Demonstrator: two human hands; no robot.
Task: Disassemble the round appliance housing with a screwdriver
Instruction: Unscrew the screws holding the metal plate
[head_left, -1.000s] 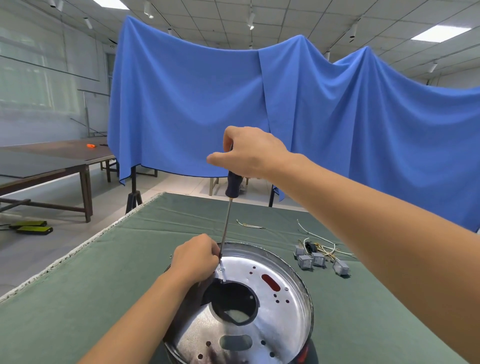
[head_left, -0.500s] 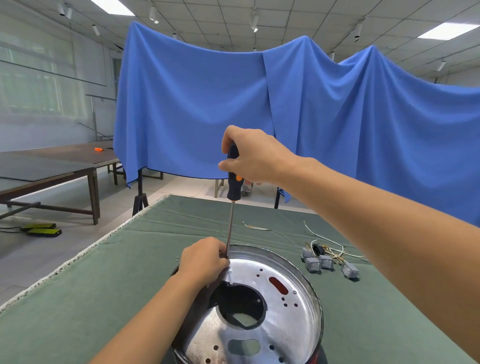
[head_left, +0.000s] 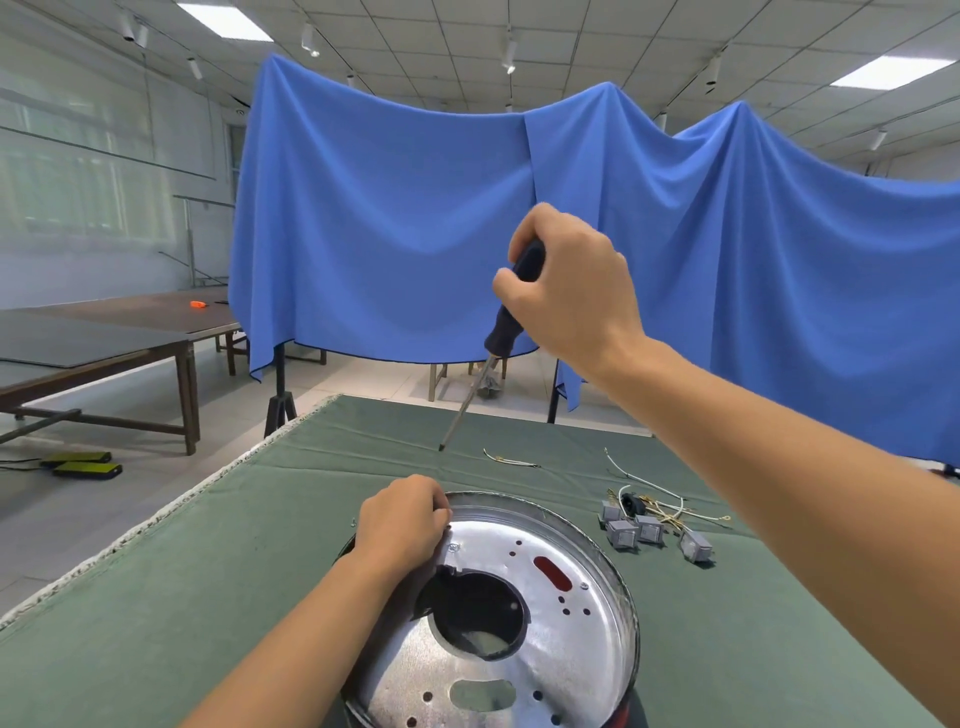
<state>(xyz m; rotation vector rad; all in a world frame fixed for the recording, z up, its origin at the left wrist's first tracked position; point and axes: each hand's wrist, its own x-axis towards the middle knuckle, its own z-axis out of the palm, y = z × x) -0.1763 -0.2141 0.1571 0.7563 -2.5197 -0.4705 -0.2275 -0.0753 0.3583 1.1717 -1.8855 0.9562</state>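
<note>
At the near edge of a table covered in dark green cloth (head_left: 182, 597) sits a round, shiny metal appliance housing (head_left: 561, 623). Its flat silver plate is pierced by a large round opening in the middle, a red oval slot and several small holes. A small silver screw (head_left: 454, 546) sits in the plate near its far left rim.

The left hand (head_left: 402, 525) rests on that far left rim, fingers curled over the edge and gripping it, just beside the screw.

To the right of the housing, on the cloth, lies a cluster of small grey square switches (head_left: 652, 530) tangled with thin white and yellow wires (head_left: 654, 486).

Above and beyond the housing, the right hand (head_left: 571, 291) is raised in the air, fingers wrapped tightly around the dark handle of a long-shafted screwdriver (head_left: 491, 353). The shaft slants down and to the left, its tip hanging clear of the housing.

Farther back, a large blue cloth (head_left: 389, 208) hangs across the room. A brown wooden table (head_left: 130, 332) stands at far left.
</note>
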